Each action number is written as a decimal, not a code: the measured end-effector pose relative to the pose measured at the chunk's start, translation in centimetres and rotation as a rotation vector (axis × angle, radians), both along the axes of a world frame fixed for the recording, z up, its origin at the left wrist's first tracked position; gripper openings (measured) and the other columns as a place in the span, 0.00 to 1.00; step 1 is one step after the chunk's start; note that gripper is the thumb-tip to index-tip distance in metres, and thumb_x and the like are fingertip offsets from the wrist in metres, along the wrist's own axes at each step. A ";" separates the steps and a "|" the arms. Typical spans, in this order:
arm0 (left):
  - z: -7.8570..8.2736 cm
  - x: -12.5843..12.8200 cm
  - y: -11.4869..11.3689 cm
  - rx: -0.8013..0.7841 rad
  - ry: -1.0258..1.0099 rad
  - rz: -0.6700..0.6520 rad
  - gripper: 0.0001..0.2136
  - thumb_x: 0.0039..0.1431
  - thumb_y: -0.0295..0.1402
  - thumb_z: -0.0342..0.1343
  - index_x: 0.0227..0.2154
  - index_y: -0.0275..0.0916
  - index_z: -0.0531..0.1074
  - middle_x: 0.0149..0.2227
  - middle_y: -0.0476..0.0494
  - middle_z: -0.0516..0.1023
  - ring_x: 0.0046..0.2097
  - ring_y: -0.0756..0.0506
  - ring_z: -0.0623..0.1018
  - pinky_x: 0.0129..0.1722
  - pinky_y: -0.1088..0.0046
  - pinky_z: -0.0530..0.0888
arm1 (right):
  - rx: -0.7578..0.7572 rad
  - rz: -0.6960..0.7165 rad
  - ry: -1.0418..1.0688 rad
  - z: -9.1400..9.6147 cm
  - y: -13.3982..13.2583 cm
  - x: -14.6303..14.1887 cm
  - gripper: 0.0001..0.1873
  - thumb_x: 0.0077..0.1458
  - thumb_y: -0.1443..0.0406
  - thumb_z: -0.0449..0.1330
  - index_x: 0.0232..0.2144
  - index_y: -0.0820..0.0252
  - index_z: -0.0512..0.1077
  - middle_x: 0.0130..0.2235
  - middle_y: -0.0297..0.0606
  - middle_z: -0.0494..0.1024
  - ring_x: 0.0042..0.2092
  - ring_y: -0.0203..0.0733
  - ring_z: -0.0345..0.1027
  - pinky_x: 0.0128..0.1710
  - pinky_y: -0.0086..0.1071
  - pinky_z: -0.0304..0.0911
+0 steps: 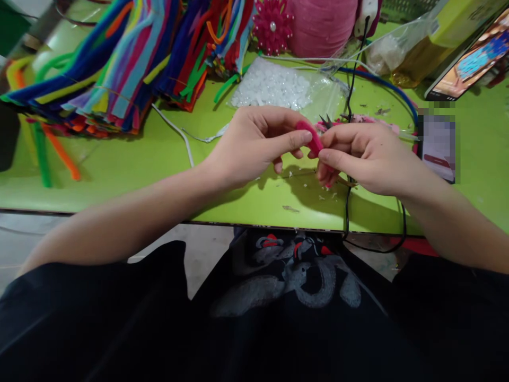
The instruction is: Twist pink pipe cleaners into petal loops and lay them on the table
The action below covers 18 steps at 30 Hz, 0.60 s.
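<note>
Above the green table (131, 159), my left hand (254, 143) and my right hand (361, 156) meet over its front half. Both pinch one short pink fuzzy strip (312, 138), which bends between the thumbs and forefingers. The lower end of the strip shows under my right palm. Fingers of both hands are closed round it.
A pile of bright felt strips (131, 58) fills the back left. A clear bag of white beads (274, 85) lies behind the hands. A pink flower (273, 25), a black cable (350, 95), a blue tube (389, 90) and a phone (471, 58) are to the right.
</note>
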<state>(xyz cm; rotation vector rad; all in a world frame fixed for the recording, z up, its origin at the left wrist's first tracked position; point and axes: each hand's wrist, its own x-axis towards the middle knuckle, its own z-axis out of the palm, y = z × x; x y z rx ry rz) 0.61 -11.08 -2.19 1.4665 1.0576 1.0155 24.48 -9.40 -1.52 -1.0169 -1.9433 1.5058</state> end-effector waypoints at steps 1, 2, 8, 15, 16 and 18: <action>0.0 0.0 0.0 0.012 0.015 -0.001 0.05 0.67 0.33 0.73 0.39 0.37 0.87 0.33 0.46 0.86 0.35 0.48 0.85 0.27 0.77 0.76 | -0.008 -0.001 0.002 -0.2 0.1 0.0 0.09 0.68 0.60 0.75 0.37 0.55 0.80 0.30 0.36 0.86 0.29 0.41 0.81 0.28 0.32 0.74; 0.0 -0.1 0.0 0.024 0.031 -0.003 0.05 0.67 0.34 0.74 0.38 0.37 0.86 0.32 0.46 0.85 0.33 0.48 0.83 0.26 0.77 0.76 | -0.012 -0.003 0.001 -0.5 0.2 -0.1 0.09 0.67 0.60 0.75 0.36 0.55 0.80 0.29 0.35 0.86 0.28 0.41 0.81 0.27 0.32 0.72; 0.1 0.0 -0.1 0.059 0.051 -0.058 0.03 0.65 0.30 0.71 0.35 0.38 0.86 0.26 0.50 0.81 0.25 0.52 0.74 0.22 0.77 0.71 | 0.119 -0.036 -0.084 -1.1 -0.8 -0.7 0.09 0.69 0.65 0.67 0.34 0.54 0.74 0.26 0.31 0.83 0.26 0.39 0.78 0.25 0.32 0.64; 0.3 0.0 0.2 0.082 0.045 -0.050 0.05 0.65 0.26 0.68 0.32 0.38 0.87 0.23 0.50 0.77 0.25 0.53 0.68 0.22 0.73 0.64 | 0.700 -0.162 -0.187 -0.4 -2.4 -1.2 0.07 0.68 0.67 0.67 0.34 0.58 0.78 0.32 0.36 0.85 0.31 0.38 0.76 0.33 0.36 0.67; 0.2 0.0 0.2 0.091 0.056 -0.049 0.05 0.65 0.27 0.69 0.33 0.39 0.87 0.24 0.49 0.77 0.25 0.52 0.68 0.23 0.72 0.64 | 0.656 -0.173 -0.185 -0.3 -2.4 -1.3 0.08 0.68 0.68 0.66 0.33 0.58 0.78 0.31 0.35 0.84 0.29 0.37 0.75 0.32 0.35 0.66; 0.0 0.0 0.2 0.087 0.063 -0.049 0.04 0.67 0.28 0.70 0.34 0.40 0.87 0.26 0.49 0.78 0.26 0.52 0.69 0.24 0.72 0.65 | 0.521 -0.197 -0.164 -0.4 -2.3 -1.4 0.10 0.68 0.68 0.66 0.32 0.57 0.78 0.28 0.33 0.81 0.26 0.35 0.71 0.28 0.33 0.64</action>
